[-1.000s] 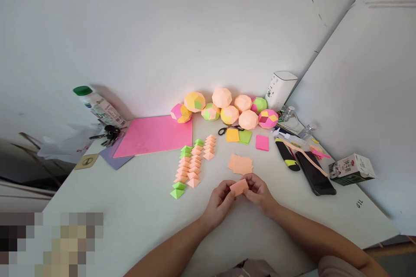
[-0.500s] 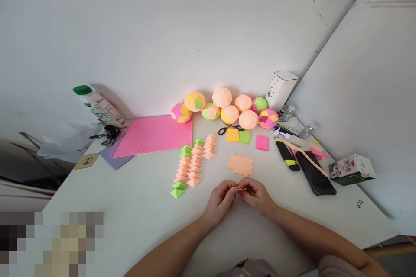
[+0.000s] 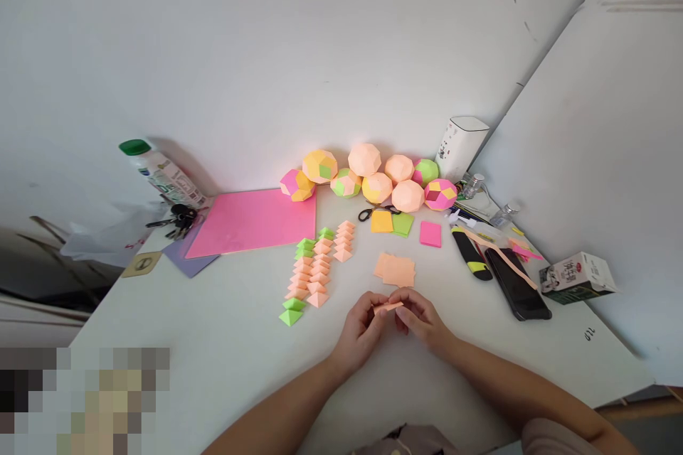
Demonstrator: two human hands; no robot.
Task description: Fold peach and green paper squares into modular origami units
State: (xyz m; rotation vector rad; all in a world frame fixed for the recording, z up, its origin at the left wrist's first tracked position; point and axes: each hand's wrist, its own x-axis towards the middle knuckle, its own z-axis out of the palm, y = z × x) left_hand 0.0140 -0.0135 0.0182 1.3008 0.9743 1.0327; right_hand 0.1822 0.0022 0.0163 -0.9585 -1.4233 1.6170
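Note:
A small piece of folded peach paper [image 3: 388, 307] is held between both hands, close above the white table. My left hand [image 3: 363, 330] pinches its left end with thumb and fingers. On the other end, the thumb and fingers of my right hand [image 3: 421, 318] are closed. Just beyond the hands lies a loose stack of peach paper squares [image 3: 399, 271]. To the left, folded paper pieces stand in overlapping rows: a mixed green and peach row [image 3: 302, 270], a mostly peach row [image 3: 319, 277] and a short peach row [image 3: 344, 242].
Several faceted paper balls [image 3: 365, 160] sit against the wall. Nearby are black scissors [image 3: 366, 215], yellow squares [image 3: 381, 221], green squares [image 3: 404, 224] and pink squares [image 3: 430, 234]. A phone [image 3: 517, 284] and milk carton [image 3: 578, 277] lie right; a pink sheet [image 3: 253, 222] and bottle [image 3: 168, 174] left.
The peach paper has turned in my fingers, so a wider strip of it now shows. My right hand has shifted slightly left, and the fingertips are closer together.

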